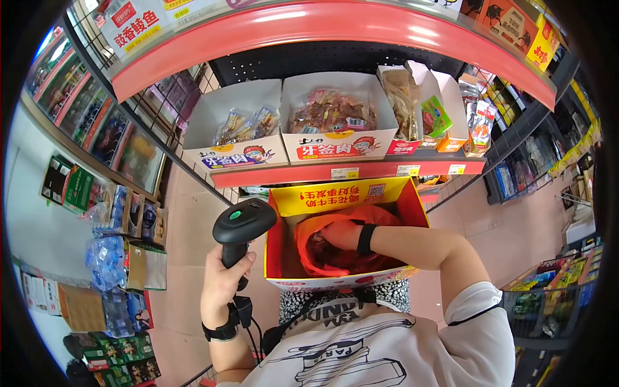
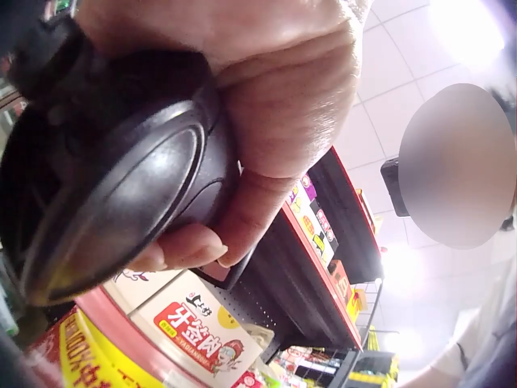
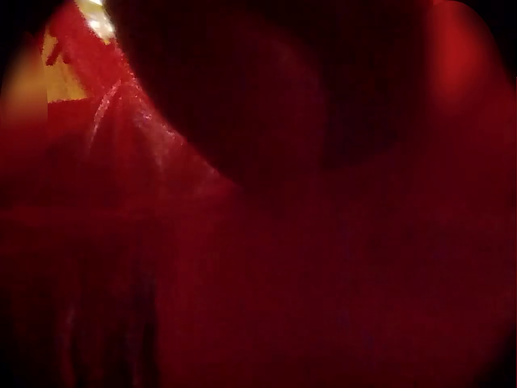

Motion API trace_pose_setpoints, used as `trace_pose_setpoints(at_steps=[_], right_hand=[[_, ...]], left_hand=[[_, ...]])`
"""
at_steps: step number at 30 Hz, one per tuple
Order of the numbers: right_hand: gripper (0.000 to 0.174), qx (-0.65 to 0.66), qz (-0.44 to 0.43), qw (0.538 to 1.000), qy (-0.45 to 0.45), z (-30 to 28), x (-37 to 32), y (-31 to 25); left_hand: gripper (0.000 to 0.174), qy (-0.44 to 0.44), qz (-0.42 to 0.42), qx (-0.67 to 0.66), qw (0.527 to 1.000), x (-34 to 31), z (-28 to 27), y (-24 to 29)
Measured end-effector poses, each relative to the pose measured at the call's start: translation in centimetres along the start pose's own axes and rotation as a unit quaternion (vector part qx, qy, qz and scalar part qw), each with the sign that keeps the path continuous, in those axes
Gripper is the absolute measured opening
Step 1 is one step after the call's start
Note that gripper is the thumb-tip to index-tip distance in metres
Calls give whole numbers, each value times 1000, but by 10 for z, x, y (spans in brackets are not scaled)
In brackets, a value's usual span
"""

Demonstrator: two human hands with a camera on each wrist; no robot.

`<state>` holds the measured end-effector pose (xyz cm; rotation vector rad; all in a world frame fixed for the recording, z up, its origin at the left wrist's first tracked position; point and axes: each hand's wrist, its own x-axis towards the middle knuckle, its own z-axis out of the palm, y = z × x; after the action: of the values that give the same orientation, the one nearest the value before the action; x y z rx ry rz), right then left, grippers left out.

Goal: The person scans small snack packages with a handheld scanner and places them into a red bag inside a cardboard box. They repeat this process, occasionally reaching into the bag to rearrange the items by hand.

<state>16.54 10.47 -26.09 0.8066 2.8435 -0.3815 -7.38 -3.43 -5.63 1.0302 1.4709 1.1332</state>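
Note:
My left hand [image 1: 222, 277] grips the handle of a black barcode scanner [image 1: 244, 222] with a green button on top, held upright left of a carton. In the left wrist view the scanner [image 2: 121, 202] fills the left side, fingers curled round it. My right hand [image 1: 342, 235] reaches into a red plastic bag [image 1: 302, 244] inside the open red and yellow carton [image 1: 412, 201]. Its fingertips are hidden in the bag, and I cannot tell if they hold anything. The right wrist view is mostly dark red bag film [image 3: 153, 153].
Ahead is a red-edged shelf [image 1: 284, 175] with white display boxes [image 1: 238, 158] of small snack packets. Another shelf [image 1: 322, 39] overhangs it. Bottled drinks [image 1: 106, 261] and cartons [image 1: 80, 308] stand on the floor at left, and stocked racks [image 1: 554, 284] at right.

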Motion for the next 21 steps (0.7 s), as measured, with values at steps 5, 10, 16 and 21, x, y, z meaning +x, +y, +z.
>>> trace_pose_setpoints(at_steps=[5,10,16,21], right_hand=[[18,-20,-47,998,-37,-52,-16,-14],[16,-19,-64,998,4,-104,-43,-30],[10,97,40,994,33,-189,-84,-26],[12,475,139,867,59,-227,-104,7]], left_hand=[[22,-5,7,-11,1000,0,1,-1],[22,0,20,6,1000,-1,4,2],[21,-7,20,-6,1000,1,2,2],[21,-9,16,-1,1000,4,3,1]])
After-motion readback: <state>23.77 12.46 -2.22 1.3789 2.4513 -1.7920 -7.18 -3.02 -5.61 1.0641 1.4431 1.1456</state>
